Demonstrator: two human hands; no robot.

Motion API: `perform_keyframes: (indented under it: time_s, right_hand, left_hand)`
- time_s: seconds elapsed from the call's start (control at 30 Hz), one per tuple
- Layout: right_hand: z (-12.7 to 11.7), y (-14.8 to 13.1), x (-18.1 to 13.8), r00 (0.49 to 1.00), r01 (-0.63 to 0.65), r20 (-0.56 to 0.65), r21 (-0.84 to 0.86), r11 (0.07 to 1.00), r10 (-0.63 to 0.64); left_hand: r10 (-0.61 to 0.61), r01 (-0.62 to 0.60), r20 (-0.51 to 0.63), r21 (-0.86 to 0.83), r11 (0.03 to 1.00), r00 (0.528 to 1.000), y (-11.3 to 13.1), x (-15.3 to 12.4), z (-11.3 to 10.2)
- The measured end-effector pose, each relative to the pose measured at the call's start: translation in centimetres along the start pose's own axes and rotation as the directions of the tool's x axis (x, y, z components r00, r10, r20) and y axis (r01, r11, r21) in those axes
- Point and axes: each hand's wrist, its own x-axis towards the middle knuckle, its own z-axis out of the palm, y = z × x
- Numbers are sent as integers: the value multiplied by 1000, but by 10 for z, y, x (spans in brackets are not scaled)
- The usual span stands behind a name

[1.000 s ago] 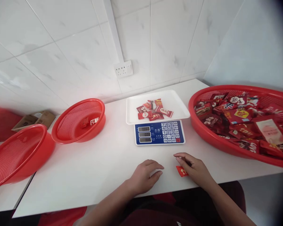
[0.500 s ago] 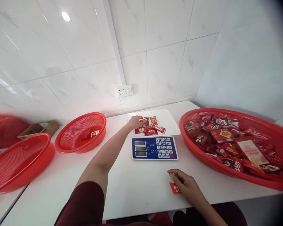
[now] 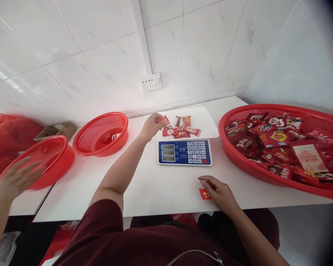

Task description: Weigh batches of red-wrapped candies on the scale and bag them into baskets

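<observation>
My left hand (image 3: 152, 127) is at the left edge of the scale's white pan (image 3: 207, 123). Its thumb and fingers are pinched on a red wrapped candy (image 3: 165, 119), partly hidden by the fingertips. Several other red-wrapped candies (image 3: 192, 130) lie in a loose group on the pan. In front is the scale's blue keypad panel (image 3: 184, 152), its display digits too blurred to read. Lower right, my right hand (image 3: 220, 194) rests at the table with curled fingers. From beneath its thumb sticks a small red packet (image 3: 204, 194), the rest of it covered by the hand.
On the right, a large red basket (image 3: 230, 155) holds many wrapped candies. A smaller red basket (image 3: 83, 149) with a few packets stands left. Another person's blurred hand (image 3: 20, 177) is over a further red basket (image 3: 63, 162). Red bags (image 3: 12, 129) and cardboard (image 3: 66, 130) lie behind.
My left hand has drawn back leftward from the candies on the pan. My right hand stays by the red packet. The view has tilted down, and another person's hand has appeared at left.
</observation>
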Motion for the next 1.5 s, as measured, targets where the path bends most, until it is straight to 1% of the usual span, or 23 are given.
perform_keyframes:
  time_s: [0.03,0.07,0.1,0.13,0.2,0.23,0.27,0.33,0.43,0.47,0.6,0.7,0.77,0.83,0.93,1.0,1.07,1.1,1.17,1.23,1.3,1.37,1.5]
  right_hand:
    - [0,0,0,1000,-3,4,-11,1000,3]
    - [-1,-1,0,1000,-4,7,-21,1000,4]
    - [-1,-1,0,1000,-2,8,-28,1000,2]
    - [-2,-1,0,1000,3,8,-33,999,-2]
    - [-3,-1,1,1000,6,11,-34,999,-5]
    - [-3,-1,2,1000,0,16,-32,999,1]
    - [-2,-2,2,1000,-12,24,-25,1000,12]
    - [0,-6,3,997,-38,61,33,999,36]
    - [8,-18,5,989,-55,148,198,979,26]
    - [11,-23,5,983,-62,185,231,971,19]
    - [23,-39,6,952,-89,306,266,960,3]
    - [25,-40,7,954,-106,300,331,938,2]
    - [23,-36,7,966,-117,257,364,924,22]
    - [20,-29,7,980,-130,193,406,904,54]
    - [18,-21,9,987,-156,110,473,867,118]
    - [19,-18,10,988,-155,94,498,853,125]
    - [21,-18,11,989,-140,113,498,856,96]
    - [22,-18,10,989,-133,124,493,860,82]
    - [24,-20,8,989,-124,134,476,871,68]
    - [25,-21,6,989,-114,133,461,880,58]
    - [25,-22,5,990,-101,137,448,888,44]
    - [24,-22,4,990,-89,140,438,895,30]
    - [22,-25,5,988,-82,151,426,901,19]
  left_hand:
    - [31,-24,52,-129,991,998,-2,-23,2]
    - [45,-17,115,-228,974,992,-4,-47,7]
    - [36,17,185,-278,960,982,-7,-71,13]
    - [18,59,260,-285,957,965,-9,-94,21]
    - [-34,133,368,-247,960,929,-14,-134,39]
    - [-51,141,391,-203,969,919,-16,-149,48]
    - [-52,124,389,-163,979,920,-17,-160,55]
    - [-28,69,357,-105,992,934,-17,-173,67]
    - [20,5,318,-79,997,948,-12,-178,76]
    - [32,-6,319,-80,997,947,-10,-178,77]
    - [69,-32,346,-110,993,936,-5,-178,82]
    - [99,-58,377,-119,991,921,-4,-177,81]
    - [164,-125,397,-122,985,903,-5,-172,77]
    - [258,-234,383,-109,966,887,-5,-159,69]
    - [365,-378,266,-3,926,892,-2,-123,55]
    - [399,-422,178,118,899,900,2,-89,50]
    - [411,-436,148,251,864,900,7,-52,50]
    - [405,-433,152,310,847,901,10,-34,52]
    - [384,-431,197,398,809,902,14,-3,59]
    - [340,-433,276,451,780,899,16,20,67]
    - [293,-435,344,478,763,892,17,34,72]
    - [274,-435,365,491,755,890,16,40,75]
    - [280,-401,299,512,760,912,12,42,74]
